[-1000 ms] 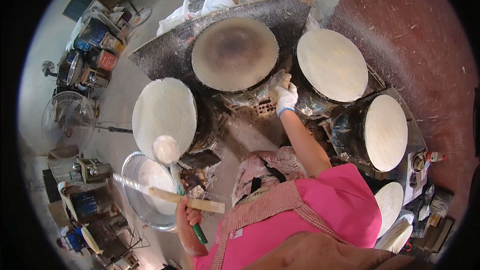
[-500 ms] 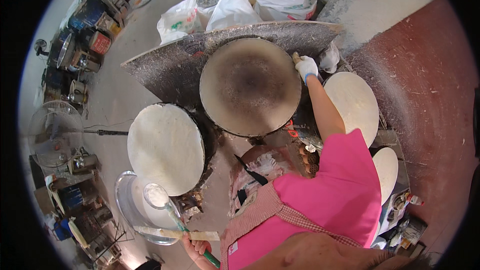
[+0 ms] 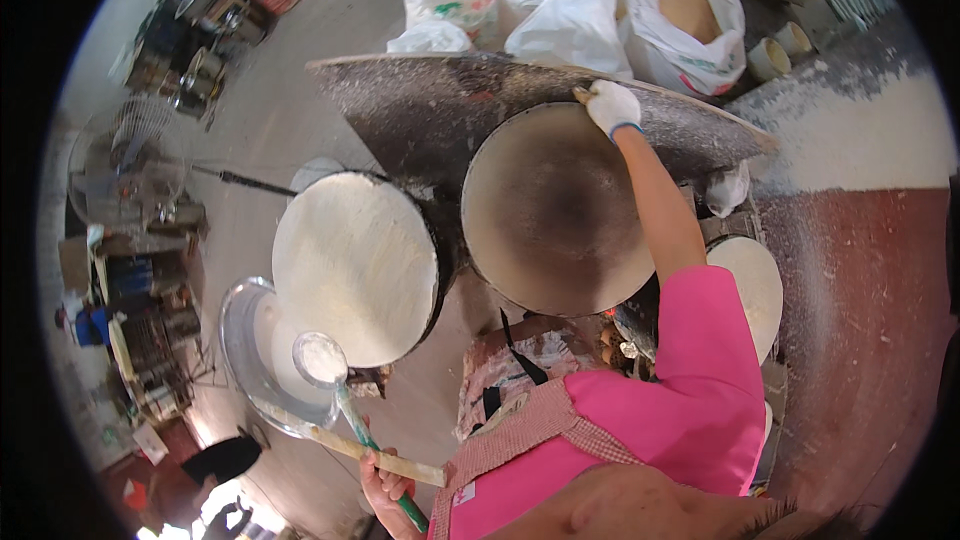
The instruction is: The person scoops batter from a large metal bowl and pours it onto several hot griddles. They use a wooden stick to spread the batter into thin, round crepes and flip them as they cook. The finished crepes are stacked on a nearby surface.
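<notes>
Grey concrete floor point(image 3: 280, 105) fills the upper left of the frame, meeting dull red floor point(image 3: 850, 320) at the right. White plastic bags point(image 3: 575, 25) stand along the top, behind a dark, dusty panel point(image 3: 400, 100).

Three round griddles show. The left griddle point(image 3: 355, 265) and the right griddle point(image 3: 750, 290) each wear a smooth, pale layer that reaches nearly to the rim. The middle griddle point(image 3: 560, 210), at the centre, is bare, browned and darkest in the middle: the one of the three not yet coated.

A person in a pink top reaches up to its top edge. The gloved right hand point(image 3: 613, 107) is closed around a small brown wad point(image 3: 583, 95), perhaps a rag, though it is too small to be sure. At lower left, the bare left hand point(image 3: 385, 485) wraps its fingers around a green-handled ladle point(image 3: 322, 358) filled with pale liquid, plus a wooden stick point(image 3: 345, 443), beside a metal basin point(image 3: 232, 340).

The panel closely borders the middle griddle's top; the right forearm crosses its right side. Its lower left rim lies open, with a narrow gap to the left griddle.
</notes>
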Available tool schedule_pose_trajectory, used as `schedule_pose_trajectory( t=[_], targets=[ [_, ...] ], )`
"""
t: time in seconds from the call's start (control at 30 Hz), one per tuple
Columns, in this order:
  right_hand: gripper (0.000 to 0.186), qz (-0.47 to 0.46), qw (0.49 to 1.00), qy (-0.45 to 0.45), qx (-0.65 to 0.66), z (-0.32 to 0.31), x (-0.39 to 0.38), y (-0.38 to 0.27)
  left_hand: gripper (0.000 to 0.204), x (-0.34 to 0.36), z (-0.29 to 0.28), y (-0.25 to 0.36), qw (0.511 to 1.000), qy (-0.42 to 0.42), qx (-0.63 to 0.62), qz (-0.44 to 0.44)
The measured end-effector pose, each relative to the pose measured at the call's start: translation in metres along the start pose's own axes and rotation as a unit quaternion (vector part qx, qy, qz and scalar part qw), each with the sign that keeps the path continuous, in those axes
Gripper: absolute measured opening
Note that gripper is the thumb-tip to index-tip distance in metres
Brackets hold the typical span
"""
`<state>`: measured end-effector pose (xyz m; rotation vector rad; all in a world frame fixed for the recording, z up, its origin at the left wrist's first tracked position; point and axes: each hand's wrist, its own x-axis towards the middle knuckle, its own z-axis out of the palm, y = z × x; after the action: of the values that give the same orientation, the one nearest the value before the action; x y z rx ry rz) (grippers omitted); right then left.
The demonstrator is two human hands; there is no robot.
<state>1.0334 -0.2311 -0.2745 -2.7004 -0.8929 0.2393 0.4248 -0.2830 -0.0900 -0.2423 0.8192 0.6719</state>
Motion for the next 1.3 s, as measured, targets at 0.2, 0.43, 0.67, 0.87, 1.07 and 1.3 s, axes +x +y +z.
schedule_pose_trajectory(
  t=[0.2, 0.43, 0.67, 0.87, 1.07, 1.3],
  targets=[
    [0.028, -0.178, 0.981, -0.073, -0.020, 0.008, 0.026, -0.054, 0.057, -0.001, -0.008, -0.002, 0.999, 0.007, -0.022, 0.028],
    [0.019, -0.419, 0.895, -0.138, -0.074, 0.045, -0.036, -0.143, 0.057, -0.007, -0.029, -0.015, 0.995, 0.069, -0.014, 0.066],
    [0.018, -0.485, 0.827, -0.213, -0.189, 0.063, -0.074, -0.194, 0.057, -0.006, -0.047, -0.010, 0.998, 0.027, -0.010, 0.049],
    [0.012, -0.718, 0.633, -0.229, -0.174, 0.062, -0.198, -0.156, 0.061, -0.018, -0.069, -0.006, 0.998, 0.050, 0.004, 0.041],
    [0.012, -0.708, 0.649, -0.174, -0.219, 0.075, -0.254, -0.098, 0.064, -0.015, -0.089, 0.016, 0.995, 0.065, 0.080, 0.006],
    [0.017, -0.541, 0.779, -0.139, -0.286, 0.045, -0.323, 0.071, 0.055, -0.024, -0.114, 0.049, 0.985, 0.060, 0.158, -0.048]
  ],
)
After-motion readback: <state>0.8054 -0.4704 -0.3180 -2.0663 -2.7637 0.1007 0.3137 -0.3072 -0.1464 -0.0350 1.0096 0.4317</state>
